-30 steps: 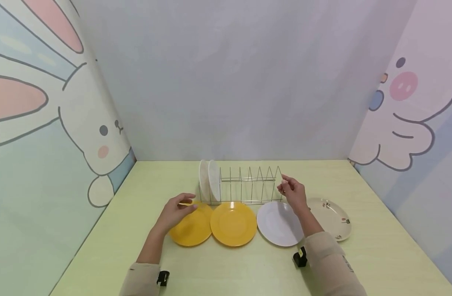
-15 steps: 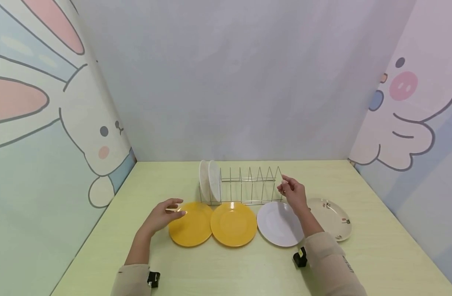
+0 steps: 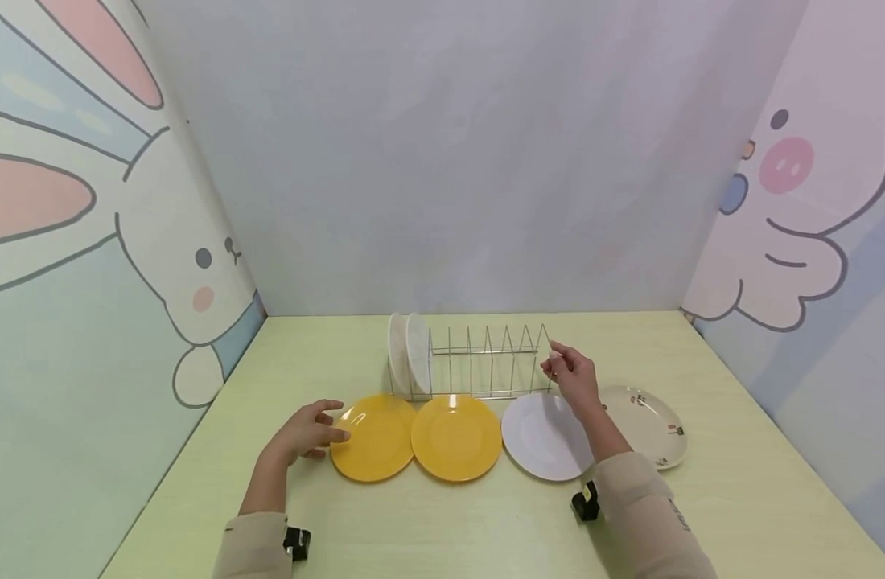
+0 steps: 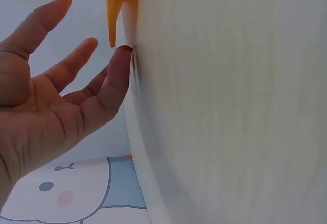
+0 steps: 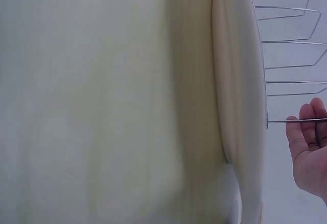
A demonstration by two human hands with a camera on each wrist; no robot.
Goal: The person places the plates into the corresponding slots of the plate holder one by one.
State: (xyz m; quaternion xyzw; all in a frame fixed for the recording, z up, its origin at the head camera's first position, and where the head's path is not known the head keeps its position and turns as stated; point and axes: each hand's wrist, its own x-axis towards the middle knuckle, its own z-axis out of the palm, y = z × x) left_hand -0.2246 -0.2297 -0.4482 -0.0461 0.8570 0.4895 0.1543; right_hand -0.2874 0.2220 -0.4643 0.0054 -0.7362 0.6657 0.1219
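Observation:
At the left edge of the left yellow plate [image 3: 373, 439], my left hand [image 3: 303, 433] is low over the table with fingers parted. In the left wrist view a fingertip [image 4: 121, 55] is down by the tabletop, just off the rim of the yellow plate [image 4: 113, 15]; nothing is held. My right hand [image 3: 574, 380] grips the right end wire of the wire dish rack [image 3: 491, 374]; in the right wrist view its fingers [image 5: 306, 127] are at that end wire. Two white plates [image 3: 397, 354] stand upright in the rack's left slots.
Before the rack lie a second yellow plate [image 3: 456, 438], a white plate [image 3: 546, 438] and an oval patterned plate [image 3: 648, 426], partly behind the right forearm. Walls with cartoon prints [image 3: 203, 297] bound the pale table [image 3: 442, 531] at left, back and right.
My left hand has moved left and down, from above the left yellow plate to its left rim. The right hand stays at the rack's end, and the plates have not moved.

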